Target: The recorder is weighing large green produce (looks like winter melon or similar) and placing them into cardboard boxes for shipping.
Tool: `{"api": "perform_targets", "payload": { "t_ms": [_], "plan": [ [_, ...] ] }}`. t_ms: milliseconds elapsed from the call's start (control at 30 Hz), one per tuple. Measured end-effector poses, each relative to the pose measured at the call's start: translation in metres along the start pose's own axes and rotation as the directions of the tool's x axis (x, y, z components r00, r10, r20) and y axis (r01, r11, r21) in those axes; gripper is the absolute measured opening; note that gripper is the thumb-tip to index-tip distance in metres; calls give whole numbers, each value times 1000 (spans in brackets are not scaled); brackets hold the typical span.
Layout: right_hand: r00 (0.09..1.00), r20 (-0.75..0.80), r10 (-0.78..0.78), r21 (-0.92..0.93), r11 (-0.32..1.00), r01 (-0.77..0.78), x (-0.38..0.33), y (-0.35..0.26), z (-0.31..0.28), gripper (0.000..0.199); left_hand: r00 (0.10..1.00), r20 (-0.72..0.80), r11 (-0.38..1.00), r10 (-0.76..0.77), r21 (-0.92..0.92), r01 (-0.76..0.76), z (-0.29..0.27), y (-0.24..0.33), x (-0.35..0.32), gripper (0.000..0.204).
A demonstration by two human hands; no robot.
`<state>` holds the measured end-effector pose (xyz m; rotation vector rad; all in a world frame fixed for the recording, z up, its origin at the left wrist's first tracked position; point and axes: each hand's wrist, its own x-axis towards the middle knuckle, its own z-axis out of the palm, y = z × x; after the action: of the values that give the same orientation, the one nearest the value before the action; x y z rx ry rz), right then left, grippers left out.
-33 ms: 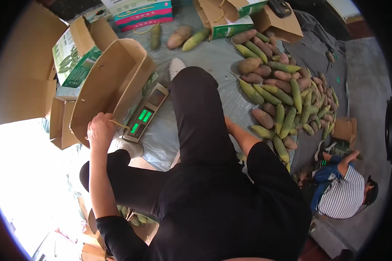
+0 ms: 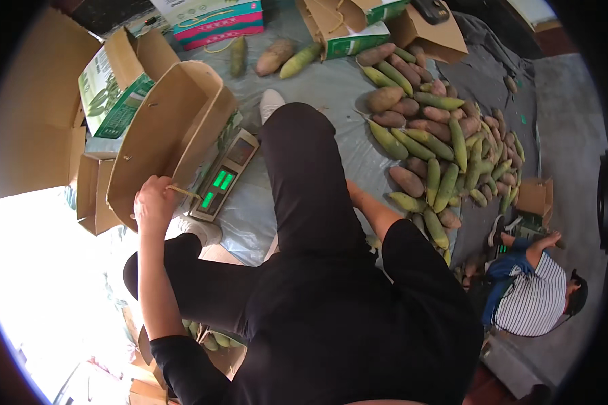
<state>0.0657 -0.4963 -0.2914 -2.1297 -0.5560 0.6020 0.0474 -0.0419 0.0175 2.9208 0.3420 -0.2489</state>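
My left hand (image 2: pixel 155 205) is closed on the near end of an open brown cardboard box (image 2: pixel 148 145), where its wall meets a thin rope handle (image 2: pixel 185 192). The box's inside, as far as it shows, is bare cardboard. Against the box's right side is a digital scale (image 2: pixel 221 181) with lit green displays. My right forearm (image 2: pixel 373 208) reaches forward behind my raised right knee, which hides the right hand. Beyond that arm spreads a large heap of long green and reddish-brown produce (image 2: pixel 446 138), perhaps gourds or large tubers.
Three loose pieces of produce (image 2: pixel 275 57) lie on the grey plastic sheet (image 2: pixel 324 81) ahead. Printed cartons (image 2: pixel 118 88) stand at the left, and more open boxes (image 2: pixel 344 27) at the far side. A person in a striped shirt (image 2: pixel 530 304) sits at the right. Produce fills a box (image 2: pixel 233 358) behind my left leg.
The whole view has shifted very slightly. My left hand keeps its hold on the box, and nothing else has visibly moved.
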Motion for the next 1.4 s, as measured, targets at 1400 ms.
{"api": "perform_targets", "payload": {
  "t_ms": [1400],
  "plan": [
    [580,-457,674,-298,499,-814,22,87,-169,74,952,5,951,-305,-56,305,53,-4,-3,21]
  ]
}}
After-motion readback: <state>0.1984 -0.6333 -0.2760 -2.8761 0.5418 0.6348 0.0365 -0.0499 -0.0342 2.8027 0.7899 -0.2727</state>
